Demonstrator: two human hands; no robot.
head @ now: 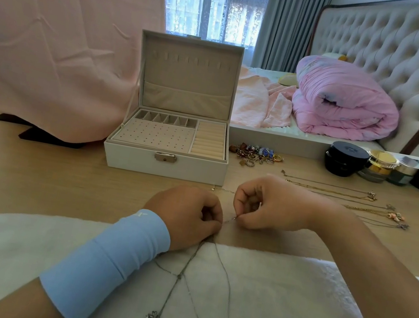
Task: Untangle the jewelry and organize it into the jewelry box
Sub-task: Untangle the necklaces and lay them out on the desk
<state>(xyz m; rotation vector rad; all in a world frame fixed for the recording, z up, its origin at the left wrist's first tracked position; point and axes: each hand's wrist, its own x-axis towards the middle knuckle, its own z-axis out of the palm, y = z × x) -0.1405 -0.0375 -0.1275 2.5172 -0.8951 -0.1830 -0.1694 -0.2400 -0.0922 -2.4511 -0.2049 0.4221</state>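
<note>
Wooden desk (31, 178), white towel (290, 299), bedroom

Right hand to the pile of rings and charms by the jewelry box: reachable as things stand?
Likely yes, once it lets go: the right hand pinches the thin chain with the left hand. The pile of rings and charms lies on the desk beyond it, nothing between.

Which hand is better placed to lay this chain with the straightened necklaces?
Probably the right hand: the laid-out necklaces lie just beside it; the left hand, also pinching the chain, is farther.
</note>
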